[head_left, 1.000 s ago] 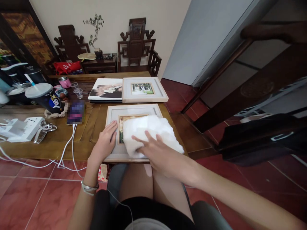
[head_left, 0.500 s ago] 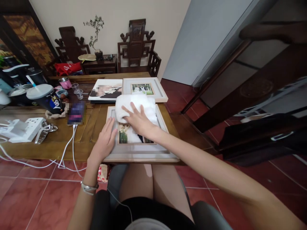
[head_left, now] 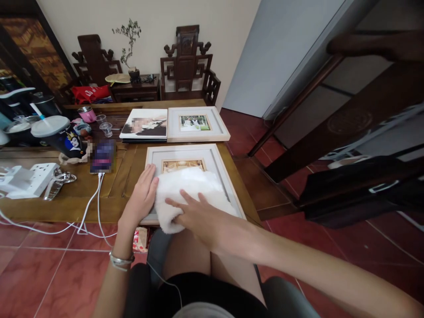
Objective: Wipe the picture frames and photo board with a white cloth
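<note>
A pale wooden picture frame (head_left: 220, 152) with a wide white mount lies flat at the table's near edge. My left hand (head_left: 141, 193) rests on its left side, fingers stretched out and holding nothing. A folded white towel (head_left: 194, 183) covers the frame's lower part and hides much of the picture. On top of the towel lies my right hand (head_left: 198, 218), some fingers spread, pressing and gripping it near the front edge; part of this hand is tucked by the fold. The upper strip of the framed photo (head_left: 180, 164) shows above the towel.
Behind lie another framed photo (head_left: 195, 123) and a photo book (head_left: 145, 123). To the left are a phone (head_left: 102, 155) with white cables, a power strip (head_left: 35, 179), a clear hair claw clip (head_left: 59, 183) and a black lidded cup (head_left: 56, 137). Dark wooden furniture (head_left: 331, 128) stands right.
My right hand has drawn the towel toward me, from the frame's upper part to its lower edge. The photo's top now shows. My left hand stays on the frame's left side.
</note>
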`<state>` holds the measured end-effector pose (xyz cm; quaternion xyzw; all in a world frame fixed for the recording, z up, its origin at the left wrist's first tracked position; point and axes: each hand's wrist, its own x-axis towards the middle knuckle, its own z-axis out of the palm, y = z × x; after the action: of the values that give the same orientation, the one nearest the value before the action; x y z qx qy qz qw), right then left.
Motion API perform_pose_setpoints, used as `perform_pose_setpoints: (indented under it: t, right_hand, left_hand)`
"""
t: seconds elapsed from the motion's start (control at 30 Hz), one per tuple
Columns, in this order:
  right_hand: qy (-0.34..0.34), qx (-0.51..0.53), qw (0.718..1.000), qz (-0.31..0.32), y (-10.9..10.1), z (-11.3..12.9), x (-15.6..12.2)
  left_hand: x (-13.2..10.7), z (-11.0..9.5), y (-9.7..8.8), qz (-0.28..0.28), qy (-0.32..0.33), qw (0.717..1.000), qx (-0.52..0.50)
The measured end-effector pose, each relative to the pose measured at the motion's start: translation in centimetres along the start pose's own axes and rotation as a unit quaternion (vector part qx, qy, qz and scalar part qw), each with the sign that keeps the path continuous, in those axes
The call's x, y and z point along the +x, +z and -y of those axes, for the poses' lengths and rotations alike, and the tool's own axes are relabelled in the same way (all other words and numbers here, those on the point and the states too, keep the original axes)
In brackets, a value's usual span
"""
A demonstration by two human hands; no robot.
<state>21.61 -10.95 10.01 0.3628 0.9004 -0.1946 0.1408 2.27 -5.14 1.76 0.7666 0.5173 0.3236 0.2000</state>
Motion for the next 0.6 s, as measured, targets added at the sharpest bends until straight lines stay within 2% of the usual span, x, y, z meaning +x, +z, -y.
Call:
perform_pose_setpoints:
  t: [0.1, 0.17, 0.3, 0.37, 0.47, 0.6]
  right_hand:
    - [-0.012, 0.044, 0.999, -0.025, -0.2, -0.4, -1.1]
    - [-0.003, 0.041, 0.998, -0.043, -0.1, -1.1, -0.7]
    - [0.053, -0.022, 0.993, -0.107, 0.0, -2.9, 2.3]
    - [0.080, -0.056, 0.988, -0.120, -0.3, -3.5, 3.9]
    - [0.051, -0.067, 0.991, -0.106, -0.5, -3.2, 4.9]
    - [-0.017, -0.047, 0.995, -0.088, 0.3, -1.9, 2.6]
  left_hand:
    - [0.1, 0.2, 0.2, 0.012, 0.006, 1.000, 0.023]
    - [0.2, 0.4, 0.4, 0.014, 0.015, 0.999, 0.034]
    - [0.2, 0.4, 0.3, 0.015, 0.011, 0.999, 0.030]
    - [0.1, 0.3, 0.2, 0.010, 0.007, 1.000, 0.014]
    - [0.0, -0.1, -0.1, -0.004, 0.001, 1.000, -0.017]
    - [0.0, -0.1, -0.2, -0.013, -0.012, 0.999, -0.030]
